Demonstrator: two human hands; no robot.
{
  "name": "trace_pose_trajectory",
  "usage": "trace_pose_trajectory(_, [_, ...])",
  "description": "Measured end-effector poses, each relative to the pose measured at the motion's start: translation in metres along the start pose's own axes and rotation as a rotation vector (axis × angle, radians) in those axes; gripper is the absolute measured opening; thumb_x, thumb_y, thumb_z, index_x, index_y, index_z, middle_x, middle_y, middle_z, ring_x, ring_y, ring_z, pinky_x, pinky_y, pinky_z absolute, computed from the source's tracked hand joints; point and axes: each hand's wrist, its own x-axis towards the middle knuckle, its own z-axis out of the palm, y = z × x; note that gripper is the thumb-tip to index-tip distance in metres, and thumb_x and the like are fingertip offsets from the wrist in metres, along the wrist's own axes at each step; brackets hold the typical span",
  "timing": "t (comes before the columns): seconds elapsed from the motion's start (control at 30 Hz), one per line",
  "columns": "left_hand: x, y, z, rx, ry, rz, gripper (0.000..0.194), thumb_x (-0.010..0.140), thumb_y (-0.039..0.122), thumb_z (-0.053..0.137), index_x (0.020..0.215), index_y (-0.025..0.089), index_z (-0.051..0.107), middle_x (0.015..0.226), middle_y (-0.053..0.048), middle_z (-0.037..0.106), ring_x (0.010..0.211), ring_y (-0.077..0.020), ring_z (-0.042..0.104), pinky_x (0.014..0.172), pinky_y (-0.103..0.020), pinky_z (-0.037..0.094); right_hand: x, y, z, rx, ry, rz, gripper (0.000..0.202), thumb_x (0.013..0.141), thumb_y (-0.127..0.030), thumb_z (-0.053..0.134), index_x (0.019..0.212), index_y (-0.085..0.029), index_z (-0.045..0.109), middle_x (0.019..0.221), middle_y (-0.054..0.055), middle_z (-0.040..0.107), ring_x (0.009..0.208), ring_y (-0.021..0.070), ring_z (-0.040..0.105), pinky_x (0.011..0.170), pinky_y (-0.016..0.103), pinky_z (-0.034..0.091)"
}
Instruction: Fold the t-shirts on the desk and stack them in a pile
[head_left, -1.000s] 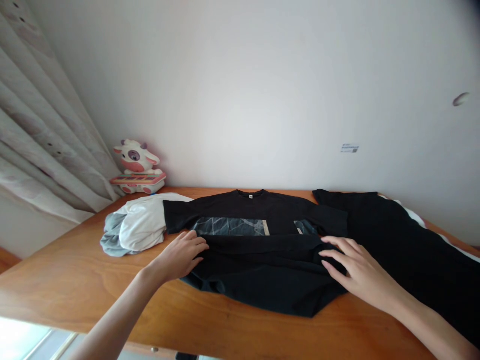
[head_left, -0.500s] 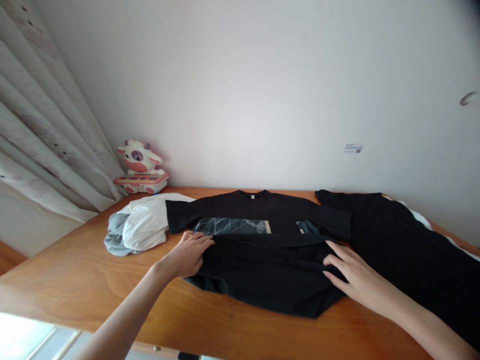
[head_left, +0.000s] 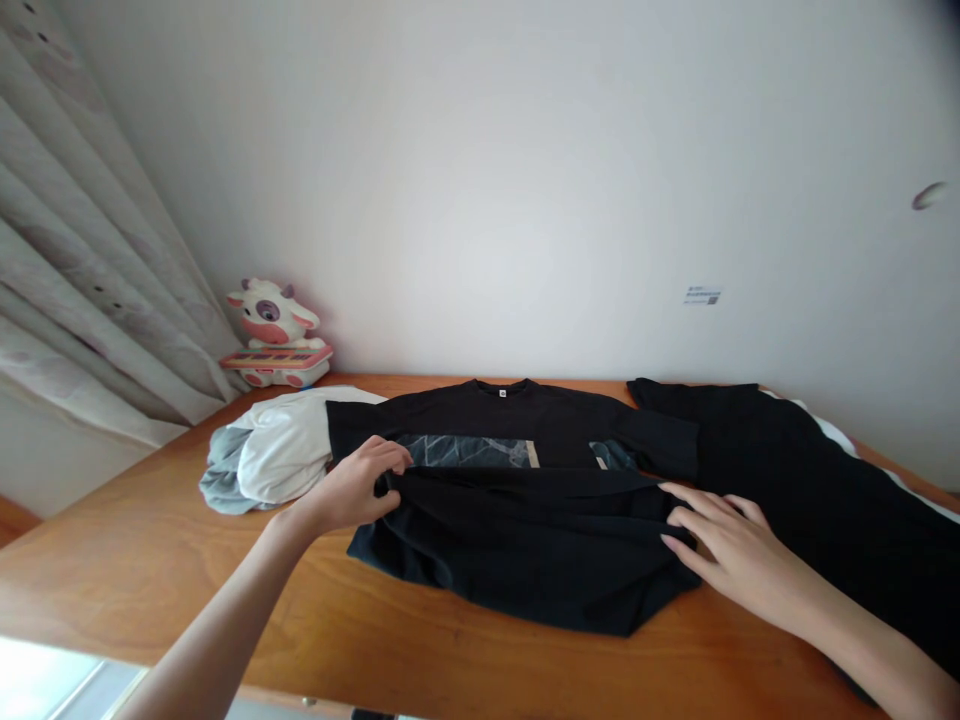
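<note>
A black T-shirt (head_left: 525, 555) lies spread on the wooden table with its neckline toward the wall. Its lower part is folded up over the chest, covering part of a grey-blue printed panel (head_left: 465, 451). My left hand (head_left: 364, 485) pinches the left end of the fold, thumb below and fingers above. At the right end, my right hand (head_left: 724, 540) holds the cloth with its thumb and fingertips, the other fingers loosely bent. Between both hands the folded edge runs nearly straight. Both short sleeves stick out to the sides.
A white and grey bundle of cloth (head_left: 281, 460) rests at the left, beside the sleeve. Behind it stands a toy cow with a keyboard (head_left: 276, 335). Another black garment (head_left: 817, 500) covers the right of the wooden table (head_left: 150, 570). A curtain (head_left: 82, 250) hangs at the left.
My left hand has shifted left and slightly up, drawing the left end of the fold outward. My right hand has moved slightly right along the cloth. The view has shifted a little.
</note>
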Motion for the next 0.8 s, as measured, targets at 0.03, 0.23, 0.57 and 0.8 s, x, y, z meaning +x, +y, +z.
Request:
trace_pose_trajectory(0.03, [-0.004, -0.001, -0.009, -0.057, -0.004, -0.021, 0.017, 0.072, 0.017, 0.057, 0.086, 0.022, 0.062, 0.1, -0.003, 0.07, 0.095, -0.0213, 0.061, 0.086, -0.03, 0.048, -0.001, 0.003, -0.002, -0.006, 0.01, 0.008, 0.04, 0.095, -0.057, 0.046, 0.084, -0.028, 0.07, 0.138, 0.01, 0.066, 0.118, 0.0373, 0.066, 0.103, 0.064, 0.041])
trace_pose_trajectory(0.23, [-0.027, 0.003, -0.037, -0.139, -0.355, -0.226, 0.038, 0.089, 0.054, 0.058, 0.065, 0.024, 0.061, 0.062, 0.002, 0.062, 0.061, -0.0168, 0.057, 0.058, -0.026, 0.037, -0.007, 0.02, -0.01, 0.017, -0.035, 0.044, 0.051, 0.098, -0.065, 0.035, 0.095, -0.035, 0.076, 0.106, 0.004, 0.078, 0.107, 0.0352, 0.07, 0.093, 0.058, 0.048])
trace_pose_trajectory(0.57, [-0.02, 0.001, 0.005, 0.178, -0.32, -0.414, 0.018, 0.074, 0.036, 0.073, 0.084, 0.024, 0.066, 0.077, -0.007, 0.07, 0.08, -0.0318, 0.07, 0.071, -0.035, 0.047, 0.015, -0.001, 0.013, 0.234, 0.016, 0.398, 0.073, 0.075, -0.082, 0.055, 0.114, -0.021, 0.068, 0.105, 0.016, 0.072, 0.085, 0.0341, 0.074, 0.07, 0.046, 0.061])
trace_pose_trajectory(0.8, [-0.025, 0.001, -0.019, -0.156, 0.368, -0.348, 0.019, 0.08, 0.036, 0.057, 0.072, 0.024, 0.044, 0.107, -0.009, 0.065, 0.097, -0.0249, 0.063, 0.08, -0.034, 0.052, 0.009, -0.002, -0.027, 0.314, 0.164, 0.225, 0.052, 0.086, -0.074, 0.051, 0.089, -0.028, 0.074, 0.112, 0.013, 0.074, 0.106, 0.0342, 0.072, 0.092, 0.046, 0.06])
